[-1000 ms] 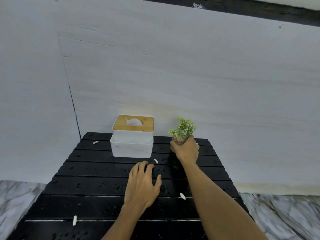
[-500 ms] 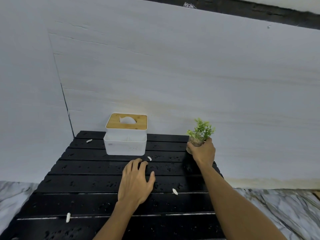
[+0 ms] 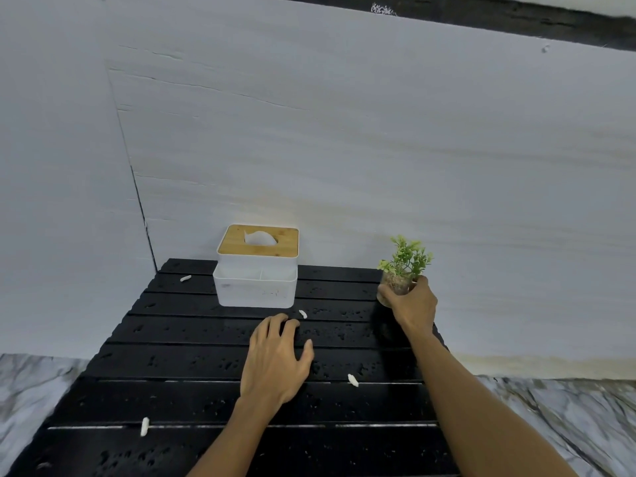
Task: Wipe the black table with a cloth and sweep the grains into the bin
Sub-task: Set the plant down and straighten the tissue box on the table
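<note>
The black slatted table [image 3: 192, 401] is wet with small droplets and carries several white grains, such as one [image 3: 352, 380] near the middle and another [image 3: 144, 426] at the front left. My left hand [image 3: 277, 359] lies flat on the table's middle, fingers spread, holding nothing. My right hand [image 3: 413, 306] grips a small glass pot with a green plant [image 3: 404, 266] at the table's far right edge. No cloth and no bin are in view.
A white tissue box with a wooden lid [image 3: 257, 266] stands at the back of the table against the pale wall [image 3: 344, 149]. Marble floor [image 3: 568, 418] shows on both sides of the table.
My right hand has carried the plant pot from the back middle of the table to the right, out to its far right edge. My left hand has stayed flat in place.
</note>
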{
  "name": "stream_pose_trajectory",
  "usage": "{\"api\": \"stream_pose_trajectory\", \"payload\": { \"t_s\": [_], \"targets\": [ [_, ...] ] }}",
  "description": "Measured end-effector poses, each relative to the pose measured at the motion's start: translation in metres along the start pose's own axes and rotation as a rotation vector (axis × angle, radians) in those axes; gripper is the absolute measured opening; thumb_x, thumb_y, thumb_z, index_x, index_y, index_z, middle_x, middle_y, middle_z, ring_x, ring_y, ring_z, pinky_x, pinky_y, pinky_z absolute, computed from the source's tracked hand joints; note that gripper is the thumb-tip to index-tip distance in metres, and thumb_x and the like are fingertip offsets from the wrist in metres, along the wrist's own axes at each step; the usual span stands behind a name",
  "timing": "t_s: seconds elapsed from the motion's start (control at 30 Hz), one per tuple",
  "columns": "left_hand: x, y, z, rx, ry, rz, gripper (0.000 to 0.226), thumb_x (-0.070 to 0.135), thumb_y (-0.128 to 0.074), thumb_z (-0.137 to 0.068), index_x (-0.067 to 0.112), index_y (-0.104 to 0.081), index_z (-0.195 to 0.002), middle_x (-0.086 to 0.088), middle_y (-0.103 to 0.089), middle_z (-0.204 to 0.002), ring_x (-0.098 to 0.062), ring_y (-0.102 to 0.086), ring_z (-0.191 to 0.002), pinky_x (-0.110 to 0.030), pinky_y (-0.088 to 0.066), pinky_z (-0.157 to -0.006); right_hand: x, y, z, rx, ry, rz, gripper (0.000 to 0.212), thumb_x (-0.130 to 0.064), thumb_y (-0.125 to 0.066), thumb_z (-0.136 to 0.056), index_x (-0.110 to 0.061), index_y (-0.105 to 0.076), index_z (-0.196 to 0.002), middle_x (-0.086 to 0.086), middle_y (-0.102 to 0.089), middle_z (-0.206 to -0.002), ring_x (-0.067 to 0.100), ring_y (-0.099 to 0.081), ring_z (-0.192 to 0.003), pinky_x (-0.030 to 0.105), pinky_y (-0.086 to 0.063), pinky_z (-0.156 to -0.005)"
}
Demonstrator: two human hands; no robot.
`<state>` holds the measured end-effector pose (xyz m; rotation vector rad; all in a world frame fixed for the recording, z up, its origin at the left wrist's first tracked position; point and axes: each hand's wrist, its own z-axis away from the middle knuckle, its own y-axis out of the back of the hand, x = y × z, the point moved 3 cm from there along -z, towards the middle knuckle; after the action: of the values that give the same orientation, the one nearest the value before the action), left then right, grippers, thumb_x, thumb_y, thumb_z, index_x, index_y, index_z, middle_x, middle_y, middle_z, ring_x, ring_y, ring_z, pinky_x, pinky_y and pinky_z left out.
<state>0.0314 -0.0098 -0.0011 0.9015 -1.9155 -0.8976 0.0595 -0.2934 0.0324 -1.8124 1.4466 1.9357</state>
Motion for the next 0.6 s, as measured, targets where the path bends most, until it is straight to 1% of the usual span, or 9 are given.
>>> {"api": "stream_pose_trajectory", "payload": {
  "t_s": [0.1,0.13,0.2,0.27,0.33,0.4,0.43,0.5,0.6],
  "targets": [
    [0.000,0.002,0.000,-0.018,0.007,0.043,0.052,0.053,-0.038,-0.089,0.021,-0.055,-0.126,0.001,-0.051,-0.132,-0.019,-0.043,-0.126,-0.038,-0.036,-0.107,0.004,0.001,0.016,0.020,-0.047,-0.004,0.083,-0.050,-0.081,-0.071,-0.011,-0.047,-0.135,0.012,-0.059,-0.127,0.035,-0.053,-0.120,0.048,-0.050,-0.093],
    [0.000,0.003,0.000,-0.013,0.014,0.078,0.049,0.052,-0.041,-0.090,0.021,-0.053,-0.127,0.002,-0.050,-0.132,-0.017,-0.042,-0.126,-0.036,-0.036,-0.107,0.002,0.003,0.027,0.077,-0.050,-0.010,0.080,-0.048,-0.079,-0.074,-0.012,-0.045,-0.136,0.011,-0.056,-0.130,0.034,-0.049,-0.121,0.050,-0.048,-0.094],
    [0.002,0.012,-0.002,0.031,0.049,0.182,0.045,0.046,-0.051,-0.090,0.024,-0.048,-0.129,0.004,-0.049,-0.131,-0.015,-0.042,-0.123,-0.033,-0.036,-0.104,-0.007,0.009,0.055,0.247,0.019,-0.065,0.062,-0.039,-0.074,-0.081,-0.014,-0.046,-0.130,0.008,-0.053,-0.126,0.028,-0.045,-0.115,0.049,-0.046,-0.093],
    [0.002,0.025,-0.004,0.130,0.113,0.287,0.047,0.039,-0.060,-0.087,0.024,-0.045,-0.129,0.003,-0.048,-0.128,-0.016,-0.043,-0.118,-0.030,-0.037,-0.097,-0.023,0.009,0.084,0.292,0.140,-0.135,0.048,-0.033,-0.070,-0.086,-0.016,-0.046,-0.124,0.001,-0.049,-0.118,0.021,-0.045,-0.110,0.047,-0.048,-0.091],
    [-0.003,0.042,-0.007,0.260,0.198,0.354,0.055,0.033,-0.068,-0.082,0.022,-0.043,-0.130,-0.002,-0.047,-0.125,-0.019,-0.043,-0.114,-0.034,-0.039,-0.095,-0.040,-0.002,0.102,0.158,0.282,-0.160,0.050,-0.034,-0.071,-0.085,-0.020,-0.045,-0.126,-0.005,-0.047,-0.116,0.019,-0.048,-0.110,0.042,-0.049,-0.089],
    [-0.017,0.057,-0.014,0.344,0.284,0.373,0.067,0.033,-0.073,-0.077,0.023,-0.039,-0.133,-0.005,-0.042,-0.128,-0.022,-0.039,-0.116,-0.042,-0.041,-0.098,-0.059,-0.019,0.108,-0.041,0.404,-0.129,0.069,-0.043,-0.073,-0.082,-0.026,-0.038,-0.139,-0.004,-0.046,-0.128,0.018,-0.049,-0.117,0.040,-0.050,-0.095],
    [-0.027,0.063,-0.019,0.357,0.313,0.371,0.074,0.035,-0.075,-0.074,0.024,-0.035,-0.136,-0.006,-0.039,-0.133,-0.022,-0.037,-0.119,-0.044,-0.039,-0.101,-0.069,-0.028,0.109,-0.146,0.450,-0.079,0.083,-0.050,-0.073,-0.080,-0.030,-0.029,-0.148,-0.003,-0.042,-0.138,0.019,-0.047,-0.125,0.041,-0.048,-0.101],
    [-0.047,0.074,-0.032,0.338,0.325,0.387,0.088,0.039,-0.079,-0.070,0.028,-0.028,-0.142,-0.007,-0.034,-0.142,-0.024,-0.033,-0.127,-0.046,-0.034,-0.107,-0.089,-0.046,0.108,-0.323,0.506,0.070,0.107,-0.061,-0.073,-0.074,-0.040,-0.006,-0.155,0.004,-0.031,-0.154,0.024,-0.038,-0.138,0.045,-0.045,-0.106],
    [-0.077,0.081,-0.054,0.191,0.301,0.502,0.106,0.043,-0.085,-0.066,0.032,-0.019,-0.148,-0.003,-0.027,-0.150,-0.022,-0.028,-0.137,-0.048,-0.030,-0.113,-0.110,-0.073,0.102,-0.450,0.519,0.233,0.124,-0.067,-0.073,-0.066,-0.048,0.015,-0.152,0.012,-0.022,-0.161,0.036,-0.034,-0.143,0.054,-0.044,-0.107]
  ]
}}
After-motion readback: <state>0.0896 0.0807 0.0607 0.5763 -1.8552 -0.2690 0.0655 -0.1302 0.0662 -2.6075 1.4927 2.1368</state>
